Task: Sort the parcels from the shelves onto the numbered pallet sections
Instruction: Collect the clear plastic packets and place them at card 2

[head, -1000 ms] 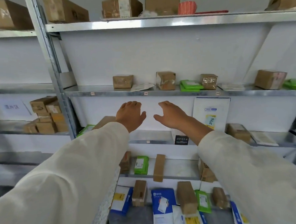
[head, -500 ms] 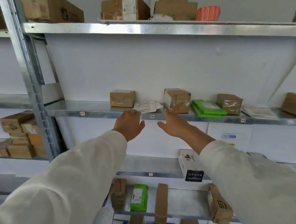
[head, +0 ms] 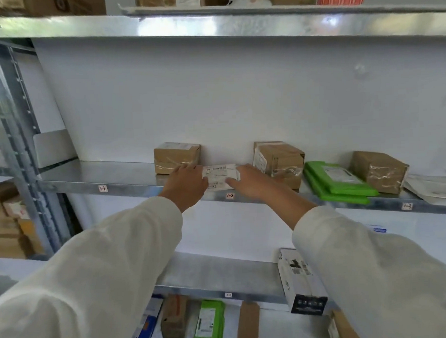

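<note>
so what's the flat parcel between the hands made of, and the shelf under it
Parcel: seemingly a thin white paper or plastic mailer, matte, flat, with a printed label. Shelf: metal, likely galvanised steel, judging by its mottled grey sheen and reflections.

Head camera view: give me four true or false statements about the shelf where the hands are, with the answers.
1. The left hand and right hand both touch the white parcel. True.
2. The white parcel lies between the left brown box and the middle brown box. True.
3. The green parcels lie left of both hands. False: they lie to the right, past the middle brown box.
4. The green parcels sit on top of a brown box. False: they lie on the shelf.
</note>
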Demonstrator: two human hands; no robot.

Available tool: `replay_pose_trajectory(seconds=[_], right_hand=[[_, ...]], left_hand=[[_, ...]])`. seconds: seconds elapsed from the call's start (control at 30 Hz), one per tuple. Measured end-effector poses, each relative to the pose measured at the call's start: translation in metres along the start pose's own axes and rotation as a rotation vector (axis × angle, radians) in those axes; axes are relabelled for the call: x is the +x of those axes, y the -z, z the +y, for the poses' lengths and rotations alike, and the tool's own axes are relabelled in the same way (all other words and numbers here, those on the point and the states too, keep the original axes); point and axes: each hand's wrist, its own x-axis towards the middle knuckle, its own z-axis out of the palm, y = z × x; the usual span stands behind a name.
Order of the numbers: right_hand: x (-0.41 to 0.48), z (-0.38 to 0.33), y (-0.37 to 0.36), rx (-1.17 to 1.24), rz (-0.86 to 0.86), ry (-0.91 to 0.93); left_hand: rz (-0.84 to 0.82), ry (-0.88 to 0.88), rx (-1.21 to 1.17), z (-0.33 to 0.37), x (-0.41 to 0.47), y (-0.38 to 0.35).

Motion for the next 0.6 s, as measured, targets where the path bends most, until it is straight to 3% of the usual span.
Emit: replay_pose_trajectory(seconds=[0.17,0.3,0.37,0.47,0.6], right_hand=[[0.039,0.016,-0.005,0.005,-0.038,-0.019],[0.059,0.026,-0.014,-0.084,-0.229,0.016],[0.066,0.03,-0.021,-0.103,-0.299,-0.005],[0.075,0.032,-0.025,-0.123,-0.268,-0.067],[0.087,0.03,-0.024,-0.021,-0.199,-0.129]], left_hand=[[-0.059,0.122,0.13,-0.005,0.026,-0.022],[-0.138,0.163,0.193,0.0,0.04,-0.04],[-0.172,0.258,0.149,0.004,0.045,-0.046],[-0.202,0.327,0.097,0.008,0.052,-0.056],[-0.22,0.419,-0.205,0.01,0.066,-0.062]])
